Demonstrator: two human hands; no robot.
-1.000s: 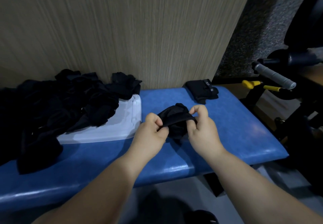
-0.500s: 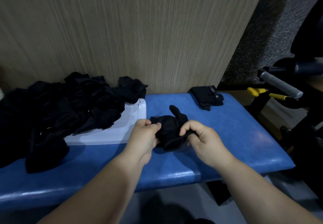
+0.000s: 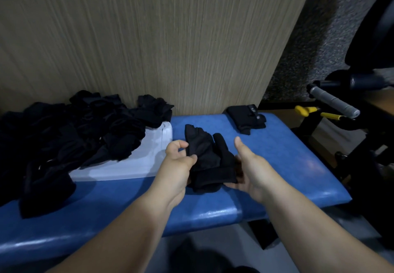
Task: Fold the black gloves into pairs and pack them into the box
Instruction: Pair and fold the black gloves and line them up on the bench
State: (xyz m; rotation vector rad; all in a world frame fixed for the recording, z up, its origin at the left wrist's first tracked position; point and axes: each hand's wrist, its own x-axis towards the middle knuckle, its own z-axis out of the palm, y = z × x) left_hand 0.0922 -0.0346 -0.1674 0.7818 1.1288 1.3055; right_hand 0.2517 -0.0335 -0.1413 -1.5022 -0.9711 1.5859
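Note:
A pair of black gloves (image 3: 205, 157) lies flat on the blue padded bench (image 3: 283, 166), fingers pointing away from me. My left hand (image 3: 178, 163) pinches its left edge between thumb and curled forefinger. My right hand (image 3: 250, 166) lies palm up at the right of the cuff, its fingers slid under the glove and its thumb straight up. A heap of loose black gloves (image 3: 74, 134) covers the left of the bench and spills over a white plastic box (image 3: 136, 162). One folded black pair (image 3: 247, 119) rests at the far right corner.
A wood-grain wall panel (image 3: 170, 38) stands directly behind the bench. To the right is exercise equipment with a grey grip bar (image 3: 332, 102) and yellow handles (image 3: 307, 110). The bench's front edge is close to me, with floor below.
The gloves were bunched and held up between both hands; now they are spread out flat on the bench. My right hand has let go of its pinch and opened under the cuff.

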